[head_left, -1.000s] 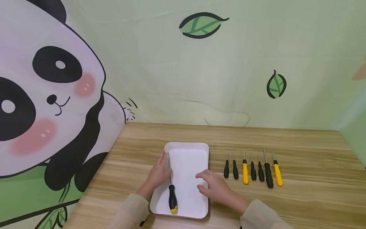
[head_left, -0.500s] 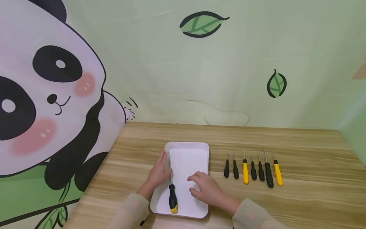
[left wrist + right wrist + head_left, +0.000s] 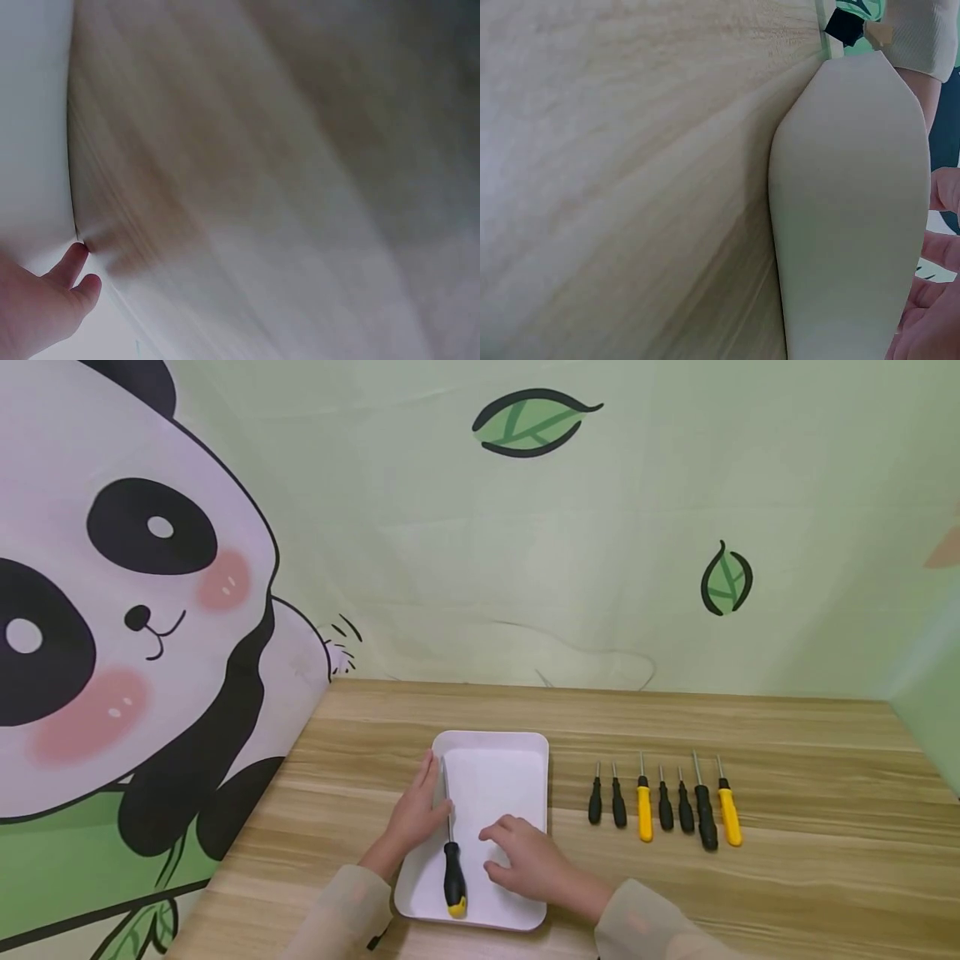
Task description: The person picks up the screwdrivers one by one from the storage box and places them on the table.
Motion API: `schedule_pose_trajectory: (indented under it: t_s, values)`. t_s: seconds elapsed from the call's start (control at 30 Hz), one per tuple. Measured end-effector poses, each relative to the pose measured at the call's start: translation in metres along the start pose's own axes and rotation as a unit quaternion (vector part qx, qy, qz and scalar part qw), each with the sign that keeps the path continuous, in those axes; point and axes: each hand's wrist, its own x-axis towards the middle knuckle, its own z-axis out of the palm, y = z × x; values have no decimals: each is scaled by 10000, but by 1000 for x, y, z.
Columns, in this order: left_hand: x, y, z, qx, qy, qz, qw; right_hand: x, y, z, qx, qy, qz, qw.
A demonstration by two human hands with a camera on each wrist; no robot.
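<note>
In the head view my left hand (image 3: pixel 412 814) rests on the left rim of a white tray (image 3: pixel 517 777). Its fingers lie straight along the outer wall, and the thumb reaches inward over the shaft of a screwdriver (image 3: pixel 453 877). That screwdriver lies lengthwise in the tray by the left wall, its black handle with a yellow end toward me. My right hand (image 3: pixel 528 864) hovers over the tray's right half, thumb and fingers apart and slightly bent, nothing between them. The left wrist view shows fingertips (image 3: pixel 91 285) at the tray's edge; in the right wrist view, the tray's side wall (image 3: pixel 847 195) partly hides the right hand.
Right of the tray, a row of several screwdrivers stands out on the wooden table (image 3: pixel 810 777): small black ones (image 3: pixel 595 802), a yellow-handled one (image 3: pixel 644 812), a larger black one (image 3: pixel 705 818) and another yellow one (image 3: pixel 729 817). A panda-printed cloth (image 3: pixel 637 485) hangs behind.
My right hand has moved left, from the tray's right rim to farther over its inside. The left hand, tray and screwdrivers stay in place.
</note>
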Motion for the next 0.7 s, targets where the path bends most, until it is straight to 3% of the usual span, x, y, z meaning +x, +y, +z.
schedule_pose_trajectory:
  t_s: [0.33,0.7]
  values:
    - [-1,1,-2,24,9,5,10000,7,-2,8,86,-416,399,9983]
    - [-1,2,-3,55,-13,14,10000,11,-9,18,119,-253,335,9990]
